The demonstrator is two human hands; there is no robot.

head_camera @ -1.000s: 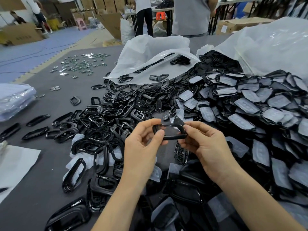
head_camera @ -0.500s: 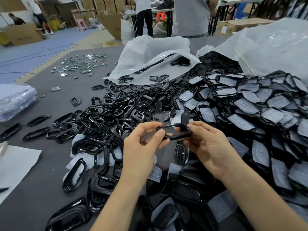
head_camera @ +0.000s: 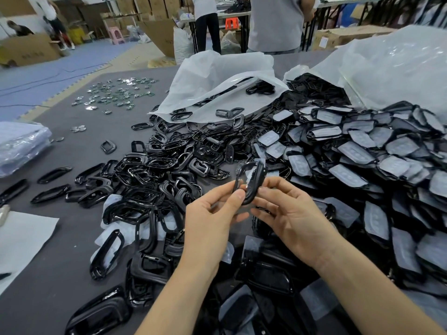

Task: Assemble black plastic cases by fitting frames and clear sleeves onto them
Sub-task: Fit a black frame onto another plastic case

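Caller: Hands meet dead centre of the head view, both busy. See the left hand [head_camera: 212, 213]: thumb and forefinger pinch a black frame [head_camera: 251, 189] low on its left edge.

Spotter: And the right hand [head_camera: 290, 213] grips it too, fingers curled against the right side. That frame stands nearly upright, lifted off the table [head_camera: 72, 146], touched only by fingers.

Caller: Something clear glints inside the loop. Sleeve or glare, I cannot tell.

Spotter: Left of the hands, loose frames [head_camera: 154, 170] sprawl across the centre-left of the shot, glossy and tangled, with a few strays lying apart toward the left edge.

Caller: Right half is a heap of cases [head_camera: 362, 153], black with pale sleeves on them, stacked like roof tiles up to the right edge.

Spotter: Behind both heaps, white bags [head_camera: 217, 76] lie open at upper centre, black parts spilling from their mouths.

Caller: Upper left, shiny parts [head_camera: 116, 93] are scattered on the grey cloth, well apart from everything else.

Spotter: A white sheet [head_camera: 19, 243] sits lower left. Two people [head_camera: 275, 20] stand at the top edge, beyond the table.
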